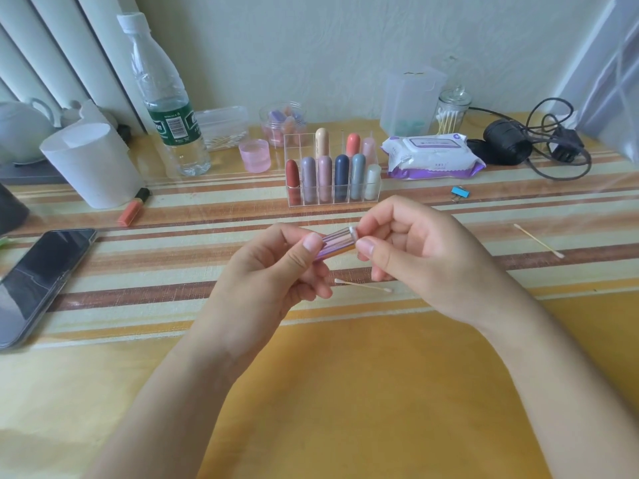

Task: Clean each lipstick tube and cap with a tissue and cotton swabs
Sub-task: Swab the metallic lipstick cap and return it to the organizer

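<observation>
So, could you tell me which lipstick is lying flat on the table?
The coral one beside the white paper roll; others stand in the clear organiser, the purple tube is held.

A glossy, mirror-like lilac lipstick tube (337,242) gleams above a coarse-woven striped tablecloth (173,271), itself shiny under clear film. At twelve o'clock, matt pastel lipsticks (341,174) fill a clear plastic organizer (294,202); at nine o'clock, a glossy-screened phone (38,278).

A home: textured wallpaper (311,46) at 12 o'clock, a pleated curtain (52,57) at 10 o'clock, and a striped-cloth surface (345,375) carrying an acrylic organizer (359,201) of lipstick tubes (341,171), a wet-wipes pack (432,155) at 1 o'clock and a smartphone (41,278) at 9 o'clock.
</observation>
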